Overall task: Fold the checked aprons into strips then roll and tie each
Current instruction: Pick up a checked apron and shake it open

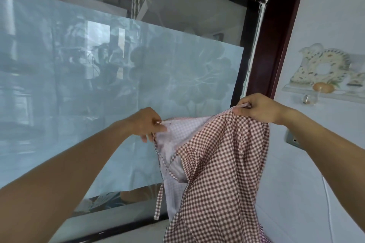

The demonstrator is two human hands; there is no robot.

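A brown-and-white checked apron (221, 163) hangs in the air in front of me, held up by its top edge. My left hand (148, 122) pinches one upper corner between thumb and fingers. My right hand (254, 107) grips the other upper corner, a little higher and to the right. The cloth sags between the hands and shows its paler inside at the left. A thin checked tie strap (159, 201) dangles down below my left hand. The apron's lower part runs out of view at the bottom.
A large frosted glass sliding door (98, 85) with a dark frame fills the left and middle. A dark red wooden door post (280, 45) stands behind my right hand. At the right is a pale tiled wall (325, 16) with a decorative tile, a socket and a white cable.
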